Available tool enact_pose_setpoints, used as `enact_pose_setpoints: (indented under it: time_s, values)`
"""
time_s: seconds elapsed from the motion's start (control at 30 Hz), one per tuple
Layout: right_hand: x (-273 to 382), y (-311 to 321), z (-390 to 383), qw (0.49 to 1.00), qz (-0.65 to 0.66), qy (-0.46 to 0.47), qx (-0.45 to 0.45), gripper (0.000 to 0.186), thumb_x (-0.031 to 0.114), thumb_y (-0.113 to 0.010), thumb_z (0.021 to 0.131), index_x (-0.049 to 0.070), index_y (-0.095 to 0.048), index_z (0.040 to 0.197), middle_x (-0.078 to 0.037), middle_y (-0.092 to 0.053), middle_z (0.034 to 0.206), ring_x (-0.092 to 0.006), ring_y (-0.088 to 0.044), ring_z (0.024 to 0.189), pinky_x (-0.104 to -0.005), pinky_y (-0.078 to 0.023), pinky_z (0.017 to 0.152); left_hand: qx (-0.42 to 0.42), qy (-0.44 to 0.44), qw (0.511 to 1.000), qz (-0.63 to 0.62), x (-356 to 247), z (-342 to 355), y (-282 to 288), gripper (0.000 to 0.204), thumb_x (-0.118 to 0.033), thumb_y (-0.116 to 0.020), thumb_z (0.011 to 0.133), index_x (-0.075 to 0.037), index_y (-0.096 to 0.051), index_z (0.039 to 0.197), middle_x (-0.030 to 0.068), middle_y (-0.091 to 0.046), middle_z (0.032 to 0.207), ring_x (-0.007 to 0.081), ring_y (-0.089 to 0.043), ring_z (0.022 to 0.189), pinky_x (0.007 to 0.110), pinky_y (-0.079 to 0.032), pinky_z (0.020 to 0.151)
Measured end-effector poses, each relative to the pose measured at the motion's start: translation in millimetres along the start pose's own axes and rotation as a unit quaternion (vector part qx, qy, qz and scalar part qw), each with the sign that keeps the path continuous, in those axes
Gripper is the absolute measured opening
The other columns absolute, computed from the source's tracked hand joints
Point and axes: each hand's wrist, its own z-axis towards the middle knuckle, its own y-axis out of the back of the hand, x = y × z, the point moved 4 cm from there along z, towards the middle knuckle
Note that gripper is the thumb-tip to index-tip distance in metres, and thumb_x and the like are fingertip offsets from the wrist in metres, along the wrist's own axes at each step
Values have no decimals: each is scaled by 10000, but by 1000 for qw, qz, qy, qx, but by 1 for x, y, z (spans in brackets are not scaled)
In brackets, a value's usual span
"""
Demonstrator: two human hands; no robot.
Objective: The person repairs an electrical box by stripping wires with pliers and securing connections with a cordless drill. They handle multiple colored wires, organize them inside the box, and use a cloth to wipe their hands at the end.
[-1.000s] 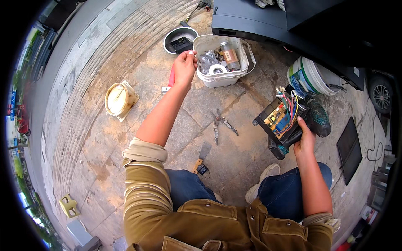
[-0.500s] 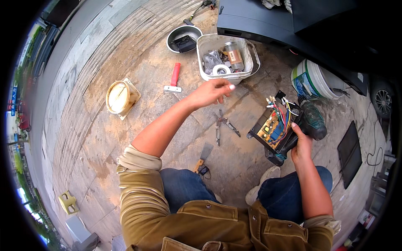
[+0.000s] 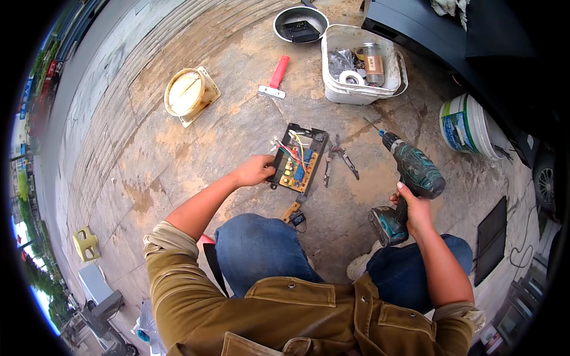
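My left hand (image 3: 256, 171) grips the left edge of a circuit board in a black plastic housing (image 3: 298, 159), its fingers partly hidden behind it. Coloured wires with white connectors stick up from the board's far left side. My right hand (image 3: 414, 206) is wrapped round the handle of a dark green and black cordless drill (image 3: 414, 168), whose bit points far and to the left. Just right of the housing, pliers (image 3: 339, 161) lie with their handles spread. Partly under the housing's near edge is a scraper with a wooden handle (image 3: 290, 211), beside a small black module (image 3: 298, 219).
Farther off are a red-handled scraper (image 3: 278, 76), a white bucket (image 3: 355, 92) holding a jar and tape, and a pan (image 3: 276, 25). A round cream container (image 3: 185, 94) stands left, a paint bucket (image 3: 457, 126) right. A black flat panel (image 3: 492, 240) lies near my right knee.
The circuit board housing has moved from my right side to the left and is now in my left hand, which was empty. The drill stays in my right hand, now fully visible.
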Motion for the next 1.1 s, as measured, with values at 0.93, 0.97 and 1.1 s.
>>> enact_pose_setpoints:
  time_s: [0.93, 0.97, 1.1]
  values:
    - [-58, -269, 132, 876, -282, 313, 234, 710, 116, -686, 726, 114, -381, 1367, -202, -633, 1071, -380, -596, 1029, -427, -478, 872, -292, -285, 900, 154, -201, 12, 100, 473, -102, -636, 869, -91, -502, 1322, 100, -638, 1146, 238, -652, 861, 339, -522, 781]
    - [-52, -261, 129, 856, -308, 339, 240, 698, 110, -683, 731, 105, -386, 1363, -198, -632, 1076, -379, -599, 1020, -430, -478, 872, -293, -317, 882, 188, -232, 24, 101, 471, -105, -639, 861, -106, -513, 1314, 100, -634, 1152, 264, -650, 883, 352, -522, 792]
    - [-15, -188, 114, 742, -493, 406, 204, 638, 95, -678, 766, 49, -417, 1347, -172, -617, 1123, -375, -605, 1005, -434, -481, 874, -329, -414, 792, 305, -355, 91, 100, 440, -149, -633, 861, -170, -561, 1294, 107, -505, 1355, 316, -516, 1177, 385, -426, 988]
